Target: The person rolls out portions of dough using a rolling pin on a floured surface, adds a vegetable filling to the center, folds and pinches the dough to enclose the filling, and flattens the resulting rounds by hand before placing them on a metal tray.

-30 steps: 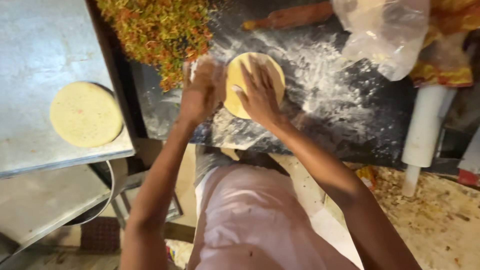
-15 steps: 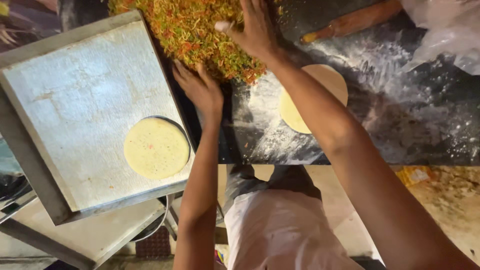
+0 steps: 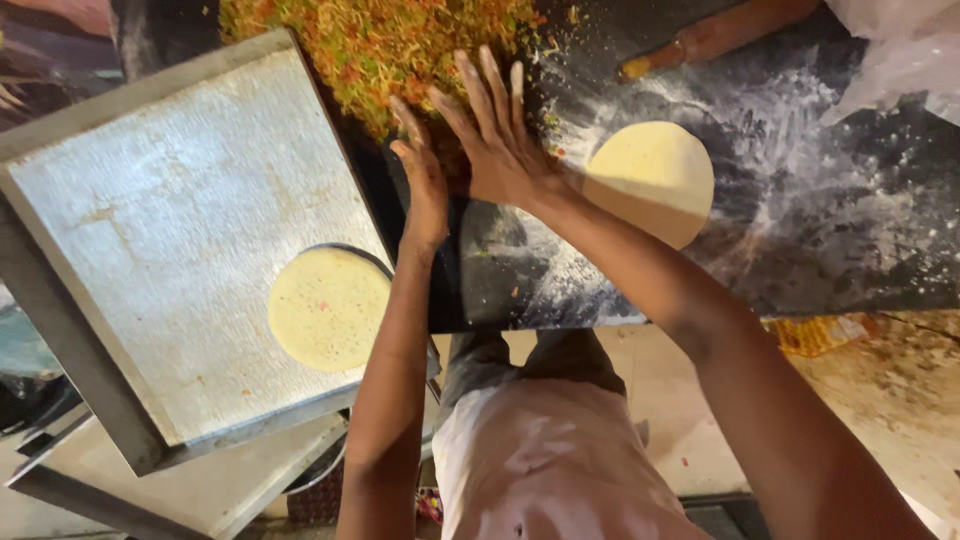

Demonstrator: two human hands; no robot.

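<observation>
- Head view: you are looking straight down at a dark, flour-dusted tabletop [image 3: 850,250], with your body in a pale garment showing below its near edge.
- Your right hand [image 3: 497,135] is lying flat with its fingers spread wide, palm down, at the near edge of the heap of chopped vegetable filling [image 3: 390,45], which is orange, green and yellow and is sitting at the far side of the tabletop.
- Your left hand [image 3: 425,180] is standing on its edge just beside the right one, fingers straight and pressed together, fingertips touching the same edge of the filling.
- Neither hand is gripping anything that you can see; whether any filling is lying under the right palm cannot be told.
- A rolled-out round of pale dough [image 3: 650,180] is lying flat on the floured patch just to the right of your right wrist, your forearm crossing over its near-left edge.
- A wooden rolling pin [image 3: 720,35] is lying tilted at the far side, beyond the dough round, well apart from both hands.
- A crumpled clear plastic bag [image 3: 900,50] is sitting at the top right corner.
- To your left, a large square metal tray [image 3: 180,200] is sitting tilted, and a second pale disc [image 3: 328,308] is lying flat on it near its right-hand corner, just beside your left forearm.
</observation>
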